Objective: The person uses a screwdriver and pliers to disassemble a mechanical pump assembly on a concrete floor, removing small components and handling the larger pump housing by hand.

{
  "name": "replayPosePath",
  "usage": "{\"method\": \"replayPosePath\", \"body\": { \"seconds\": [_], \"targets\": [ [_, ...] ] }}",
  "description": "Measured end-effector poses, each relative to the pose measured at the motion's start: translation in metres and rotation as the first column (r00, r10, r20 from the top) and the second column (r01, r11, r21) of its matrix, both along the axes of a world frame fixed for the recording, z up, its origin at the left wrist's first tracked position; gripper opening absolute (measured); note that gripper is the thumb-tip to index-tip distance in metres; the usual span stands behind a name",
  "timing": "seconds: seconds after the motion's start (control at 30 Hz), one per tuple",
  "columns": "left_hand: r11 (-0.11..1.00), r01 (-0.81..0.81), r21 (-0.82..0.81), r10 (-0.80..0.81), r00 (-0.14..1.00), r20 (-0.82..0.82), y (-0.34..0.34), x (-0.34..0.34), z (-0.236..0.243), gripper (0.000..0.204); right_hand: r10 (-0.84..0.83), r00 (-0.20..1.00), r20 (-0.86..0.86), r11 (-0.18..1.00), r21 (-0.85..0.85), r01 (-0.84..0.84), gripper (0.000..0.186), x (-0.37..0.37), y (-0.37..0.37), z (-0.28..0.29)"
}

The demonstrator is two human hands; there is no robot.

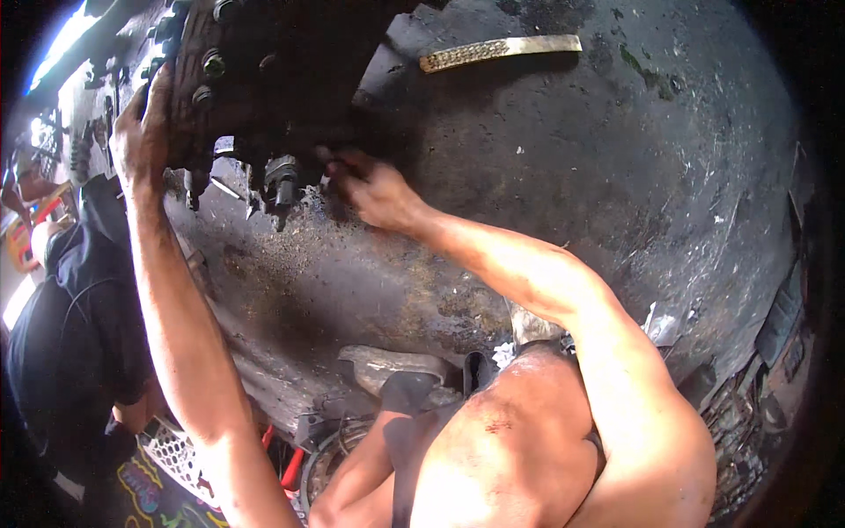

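A large, dark, greasy metal machine part with bolts and round holes fills the upper left, mostly in deep shadow. My left hand grips its left edge, fingers reaching up along the side. Close to the part's lower right corner is my right hand, fingers curled and partly lost in shadow and blur. A small thing seems to lie at its fingertips, too unclear to name. Between my hands a thick, dark bolt-like fitting sticks out from the part's lower edge.
A wire brush with a pale handle lies on the stained dark floor. At the left a person in dark clothes bends close by. Below are a white perforated crate, a red-handled tool and scrap metal at right.
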State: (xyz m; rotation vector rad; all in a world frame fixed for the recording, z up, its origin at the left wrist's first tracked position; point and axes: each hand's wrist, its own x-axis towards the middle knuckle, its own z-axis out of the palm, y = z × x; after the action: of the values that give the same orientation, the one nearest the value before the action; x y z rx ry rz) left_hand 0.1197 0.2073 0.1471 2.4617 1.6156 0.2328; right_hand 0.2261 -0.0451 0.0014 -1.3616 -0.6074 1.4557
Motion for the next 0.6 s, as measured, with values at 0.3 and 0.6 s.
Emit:
{"method": "replayPosePath", "body": {
  "seconds": [0.3,0.6],
  "targets": [
    [0.998,-0.02,-0.065,0.019,1.0,-0.021,0.004,0.002,0.002,0.048,-0.105,0.994,0.038,0.976,0.197,0.096,0.021,-0.012,0.007,-0.006],
    [1.0,-0.008,-0.006,0.008,0.999,0.039,-0.004,0.006,-0.001,0.054,0.015,0.936,0.352,0.962,0.252,-0.11,0.026,0.019,0.019,0.019]
  ]
}}
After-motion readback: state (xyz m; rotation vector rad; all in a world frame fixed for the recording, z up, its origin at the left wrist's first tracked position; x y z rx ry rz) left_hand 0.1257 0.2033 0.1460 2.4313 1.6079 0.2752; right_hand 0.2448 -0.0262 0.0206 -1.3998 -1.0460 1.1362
